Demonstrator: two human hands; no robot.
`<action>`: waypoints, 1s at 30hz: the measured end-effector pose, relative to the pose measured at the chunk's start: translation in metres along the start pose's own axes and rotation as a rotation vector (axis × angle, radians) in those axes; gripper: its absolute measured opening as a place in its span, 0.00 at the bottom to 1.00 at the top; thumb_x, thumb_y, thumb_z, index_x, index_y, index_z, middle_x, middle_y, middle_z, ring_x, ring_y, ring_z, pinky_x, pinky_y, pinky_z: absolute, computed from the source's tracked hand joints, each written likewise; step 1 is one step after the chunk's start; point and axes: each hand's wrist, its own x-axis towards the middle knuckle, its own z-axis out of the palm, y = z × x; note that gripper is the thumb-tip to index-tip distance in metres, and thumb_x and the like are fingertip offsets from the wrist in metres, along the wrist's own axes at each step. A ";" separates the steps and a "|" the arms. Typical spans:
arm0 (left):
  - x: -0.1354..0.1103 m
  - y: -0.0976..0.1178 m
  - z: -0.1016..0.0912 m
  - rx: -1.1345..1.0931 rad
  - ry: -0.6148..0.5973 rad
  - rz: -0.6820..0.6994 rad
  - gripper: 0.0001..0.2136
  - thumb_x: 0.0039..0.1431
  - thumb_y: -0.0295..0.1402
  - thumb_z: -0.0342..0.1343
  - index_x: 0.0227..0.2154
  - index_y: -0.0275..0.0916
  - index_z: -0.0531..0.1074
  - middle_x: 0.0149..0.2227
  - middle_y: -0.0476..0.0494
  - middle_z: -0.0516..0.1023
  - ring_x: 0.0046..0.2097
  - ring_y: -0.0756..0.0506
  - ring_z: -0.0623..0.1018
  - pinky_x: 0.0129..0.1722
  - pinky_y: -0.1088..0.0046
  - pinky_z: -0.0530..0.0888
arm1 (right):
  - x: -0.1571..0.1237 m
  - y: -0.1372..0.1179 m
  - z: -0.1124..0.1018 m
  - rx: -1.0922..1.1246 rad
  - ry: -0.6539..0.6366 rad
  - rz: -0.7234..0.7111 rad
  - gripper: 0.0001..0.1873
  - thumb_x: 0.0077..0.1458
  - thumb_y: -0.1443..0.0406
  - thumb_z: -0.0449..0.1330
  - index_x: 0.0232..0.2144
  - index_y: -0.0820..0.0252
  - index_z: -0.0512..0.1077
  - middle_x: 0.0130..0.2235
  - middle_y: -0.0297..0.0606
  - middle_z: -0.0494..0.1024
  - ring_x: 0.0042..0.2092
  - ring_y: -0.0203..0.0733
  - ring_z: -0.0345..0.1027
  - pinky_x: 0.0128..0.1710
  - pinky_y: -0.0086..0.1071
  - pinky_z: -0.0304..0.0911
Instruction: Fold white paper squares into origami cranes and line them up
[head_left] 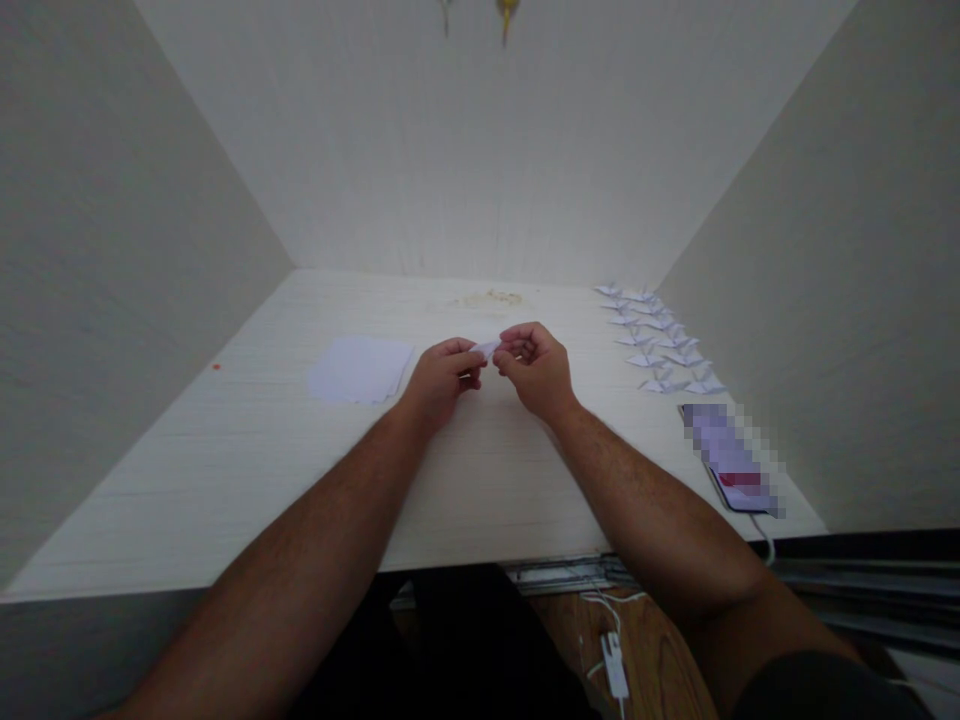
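Between my hands, above the middle of the white tabletop, is a small piece of folded white paper (486, 348). My left hand (448, 378) pinches its left side between thumb and fingers. At the paper's right end, the thumb and forefinger of my right hand (538, 368) close on the tip, with the other fingers curled. The fingers hide part of the folds. Left of my left hand lies a stack of white paper sheets (360, 370). Several folded white paper cranes (649, 340) stand in two rows toward the back right.
A phone (731, 460), its screen blurred out, lies at the right with a white cable (765, 540) running off the table's front edge. Walls enclose the tabletop (247, 450) at the back and both sides. A power strip (613, 665) lies on the floor below.
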 end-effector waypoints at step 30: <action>0.001 0.005 -0.010 0.178 -0.073 -0.065 0.07 0.39 0.29 0.65 0.22 0.37 0.72 0.19 0.51 0.68 0.20 0.53 0.66 0.20 0.76 0.62 | 0.001 -0.005 -0.013 -0.479 -0.190 -0.293 0.02 0.52 0.66 0.60 0.28 0.56 0.70 0.30 0.33 0.74 0.32 0.35 0.67 0.34 0.32 0.66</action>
